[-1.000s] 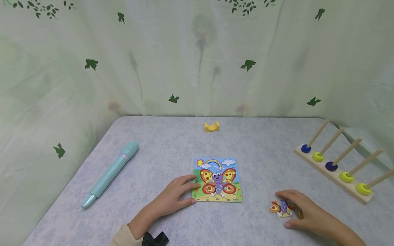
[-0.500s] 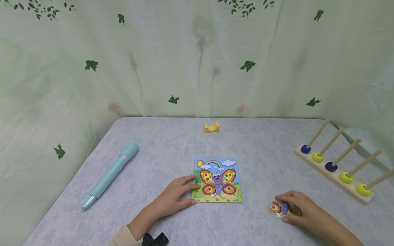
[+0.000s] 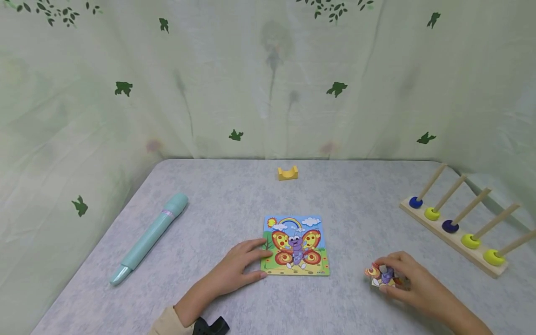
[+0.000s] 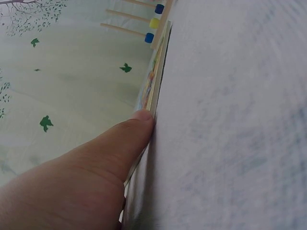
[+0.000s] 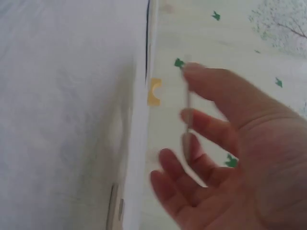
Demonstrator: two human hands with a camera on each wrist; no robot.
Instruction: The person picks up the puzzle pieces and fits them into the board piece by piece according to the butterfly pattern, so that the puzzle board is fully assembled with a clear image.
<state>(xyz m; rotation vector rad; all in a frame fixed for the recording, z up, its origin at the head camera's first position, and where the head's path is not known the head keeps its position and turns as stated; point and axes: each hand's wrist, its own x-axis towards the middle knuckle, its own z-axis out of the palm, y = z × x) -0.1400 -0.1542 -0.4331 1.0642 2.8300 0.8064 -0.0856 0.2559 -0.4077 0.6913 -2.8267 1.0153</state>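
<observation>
On the table in the head view lies a square butterfly puzzle board point(image 3: 295, 267). My left hand point(image 3: 236, 270) rests at its left side, fingertips over the edge and thumb at the lower left corner; the left wrist view shows the thumb point(image 4: 103, 153) against the board's edge point(image 4: 160, 72). To the right of the board, my right hand point(image 3: 418, 284) pinches a small puzzle piece point(image 3: 386, 276) with part of the butterfly printed on it. Fingers hide the piece's right part. Edge-on, the thin piece point(image 5: 188, 100) shows between thumb and fingers in the right wrist view, raised off the table.
A yellow block with a curved notch point(image 3: 288, 173) stands near the back edge. On the left lies a long teal pen-shaped thing point(image 3: 150, 237). A wooden peg rack point(image 3: 454, 239) with blue and yellow beads stands on the right. A leaf-print curtain point(image 3: 268, 107) hangs behind.
My right thumb and fingers have closed on the puzzle piece, and it has lifted and tilted up from the table. The left hand and the board have stayed put.
</observation>
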